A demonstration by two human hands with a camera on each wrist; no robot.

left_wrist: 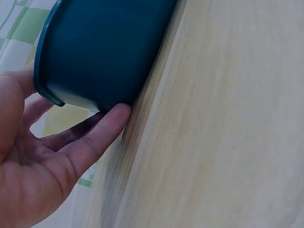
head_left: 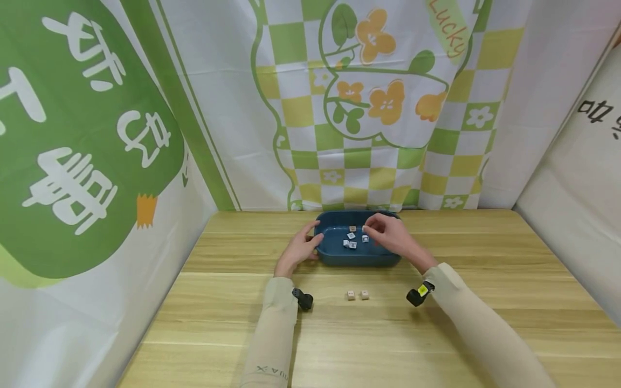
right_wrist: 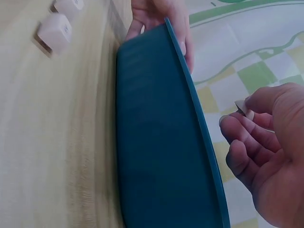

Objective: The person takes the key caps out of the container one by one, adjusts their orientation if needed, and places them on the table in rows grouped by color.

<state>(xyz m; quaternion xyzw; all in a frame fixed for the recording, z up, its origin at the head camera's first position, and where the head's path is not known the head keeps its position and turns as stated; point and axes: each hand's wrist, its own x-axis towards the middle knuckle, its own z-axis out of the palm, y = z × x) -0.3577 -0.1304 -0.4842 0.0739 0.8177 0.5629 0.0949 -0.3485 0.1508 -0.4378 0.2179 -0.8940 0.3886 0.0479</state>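
A dark blue rectangular tray (head_left: 359, 261) stands on the table with several small white printed cubes (head_left: 352, 245) inside. At its left end my left hand (head_left: 299, 249) grips the wall, thumb at the rim; in the left wrist view, fingertips (left_wrist: 122, 110) touch the outside near the base. Above the right part of the tray, my right hand (head_left: 390, 235) pinches a small whitish cube (right_wrist: 243, 109) between thumb and index finger. Its printed faces cannot be made out. Two pale cubes (head_left: 351, 295) (head_left: 365, 295) sit side by side on the table in front of the tray.
The light wooden table (head_left: 218, 323) runs back to a patterned curtain (head_left: 359, 161) close behind the tray. White and green cloth hangs at the left (head_left: 97, 134), and white cloth (head_left: 577, 188) at the right. Both wrists carry small black cameras (head_left: 303, 299).
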